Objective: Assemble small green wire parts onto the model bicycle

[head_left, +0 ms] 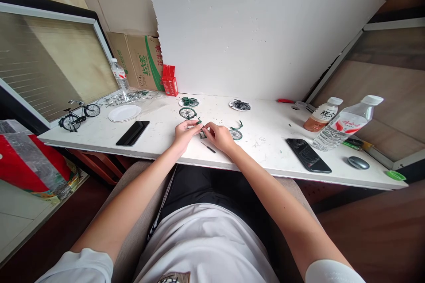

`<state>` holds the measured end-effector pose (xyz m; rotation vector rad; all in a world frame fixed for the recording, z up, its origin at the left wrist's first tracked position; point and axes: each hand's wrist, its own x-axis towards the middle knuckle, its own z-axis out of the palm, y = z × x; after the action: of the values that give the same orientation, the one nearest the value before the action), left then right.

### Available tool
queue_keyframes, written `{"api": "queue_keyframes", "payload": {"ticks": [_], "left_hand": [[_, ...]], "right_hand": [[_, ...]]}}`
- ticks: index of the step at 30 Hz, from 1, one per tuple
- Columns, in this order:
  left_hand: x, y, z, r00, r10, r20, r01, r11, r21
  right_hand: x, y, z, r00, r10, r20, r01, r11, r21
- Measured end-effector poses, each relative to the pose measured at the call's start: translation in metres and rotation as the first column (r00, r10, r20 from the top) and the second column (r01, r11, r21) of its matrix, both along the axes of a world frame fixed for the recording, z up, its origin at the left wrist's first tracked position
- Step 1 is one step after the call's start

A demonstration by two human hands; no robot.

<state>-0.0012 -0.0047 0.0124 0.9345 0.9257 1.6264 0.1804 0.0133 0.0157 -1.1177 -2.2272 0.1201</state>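
Note:
My left hand (185, 135) and my right hand (219, 136) meet above the front of the table, fingertips pinched close together. Between them is a small dark green model bicycle part (199, 122), mostly hidden by the fingers. Just beyond my left hand lies a green spoked wheel (187, 113). A second green wheel (236, 134) is beside my right hand, partly covered, with a curved green mudguard (241, 124) behind it. Below the hands lies a thin dark screwdriver (209, 147).
Farther back, one dish holds green parts (188, 101) and another black parts (240, 105). A black model bicycle (79, 116) stands at left, near white plates (124, 113) and a phone (133, 133). Another phone (308, 155), bottles (347, 124) and a mouse (358, 162) occupy the right.

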Motion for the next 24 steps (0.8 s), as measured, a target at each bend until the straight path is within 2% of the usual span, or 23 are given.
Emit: {"api": "queue_keyframes", "payload": {"ticks": [19, 24], "left_hand": [[0.0004, -0.0021, 0.0019, 1.0, -0.004, -0.02, 0.005, 1.0, 0.019], [-0.0006, -0.0014, 0.0014, 0.999, -0.009, -0.045, 0.01, 1.0, 0.009]], "right_hand": [[0.0005, -0.0013, 0.0031, 1.0, 0.001, -0.023, -0.002, 0.998, -0.057], [0.0004, -0.0005, 0.0006, 1.0, 0.008, -0.001, -0.008, 0.999, -0.035]]}}
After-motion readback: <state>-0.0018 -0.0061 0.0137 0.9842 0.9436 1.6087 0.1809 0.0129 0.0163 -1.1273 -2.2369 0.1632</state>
